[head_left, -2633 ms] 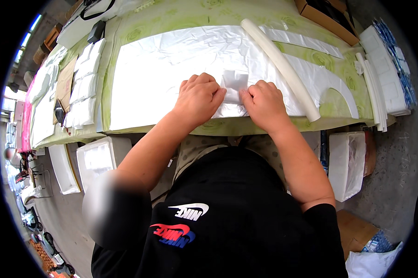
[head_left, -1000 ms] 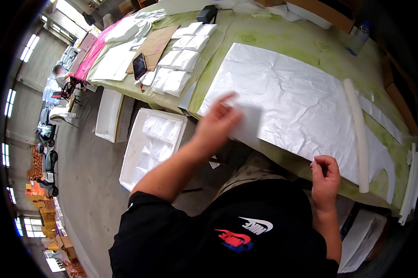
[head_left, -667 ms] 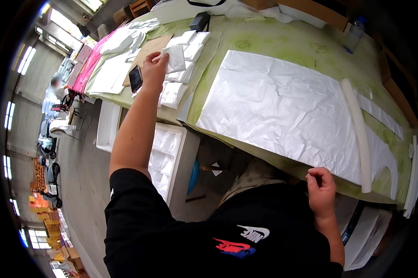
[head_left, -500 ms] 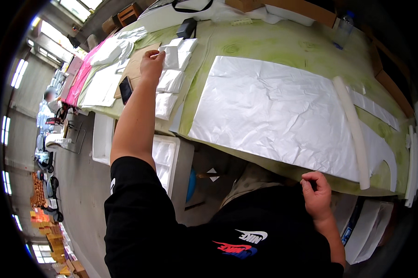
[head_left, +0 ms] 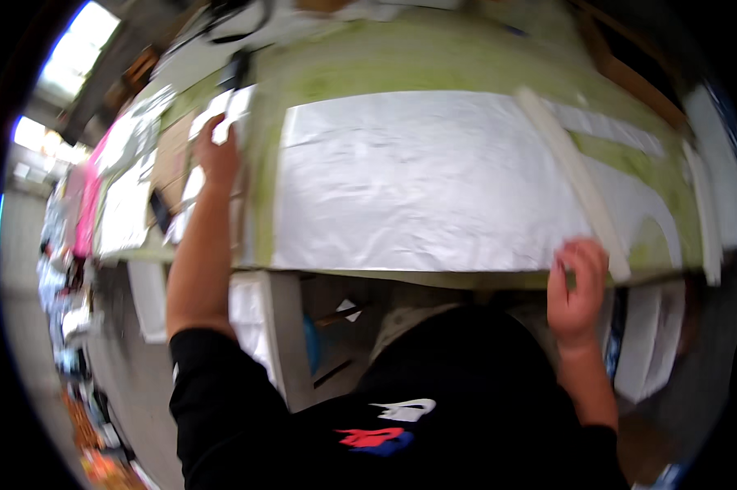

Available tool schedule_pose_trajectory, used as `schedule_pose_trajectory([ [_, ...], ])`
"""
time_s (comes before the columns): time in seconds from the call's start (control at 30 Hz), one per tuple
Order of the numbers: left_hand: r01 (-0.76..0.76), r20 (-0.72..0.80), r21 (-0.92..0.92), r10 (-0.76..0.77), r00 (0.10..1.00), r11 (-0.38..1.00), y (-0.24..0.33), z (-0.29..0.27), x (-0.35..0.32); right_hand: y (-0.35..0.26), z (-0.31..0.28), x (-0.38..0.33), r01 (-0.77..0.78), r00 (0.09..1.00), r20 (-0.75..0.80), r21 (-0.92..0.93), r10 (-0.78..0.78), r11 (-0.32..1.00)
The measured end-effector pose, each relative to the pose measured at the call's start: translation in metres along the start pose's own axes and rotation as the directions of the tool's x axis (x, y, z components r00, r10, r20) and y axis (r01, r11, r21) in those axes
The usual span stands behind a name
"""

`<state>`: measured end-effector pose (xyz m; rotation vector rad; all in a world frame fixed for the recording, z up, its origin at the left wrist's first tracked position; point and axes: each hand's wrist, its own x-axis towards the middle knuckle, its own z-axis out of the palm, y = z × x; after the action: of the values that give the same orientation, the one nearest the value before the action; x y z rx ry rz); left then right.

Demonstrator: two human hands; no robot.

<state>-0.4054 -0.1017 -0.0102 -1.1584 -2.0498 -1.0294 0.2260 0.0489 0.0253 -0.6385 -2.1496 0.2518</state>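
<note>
A long green-topped worktable [head_left: 434, 61] spans the scene. Grey concrete floor [head_left: 131, 359] lies below on the left, and bright windows [head_left: 66, 65] glare at far left.

Motion blur hides what the left hand [head_left: 215, 153] pinches.

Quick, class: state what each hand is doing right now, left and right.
Left hand: closed on a small white piece at the table's far left.
Right hand: curled at the near edge of the white sheet; whether it grips cannot be told.
</note>
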Motion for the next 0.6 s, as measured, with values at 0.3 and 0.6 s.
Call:
schedule_pose_trajectory([
  [0.3,0.169,0.513,-0.547,0.168,0.842,0.82,0.247,0.018,-0.057,0.054,-0.05,-0.006,-0.338,0.856,0.253,-0.389,0.452,0.857],
  [0.6,-0.072,0.314,-0.875,0.673,0.67,0.479,0.459,0.047,-0.095,0.004,-0.025,-0.04,-0.547,0.826,0.231,0.11,0.514,0.83],
])
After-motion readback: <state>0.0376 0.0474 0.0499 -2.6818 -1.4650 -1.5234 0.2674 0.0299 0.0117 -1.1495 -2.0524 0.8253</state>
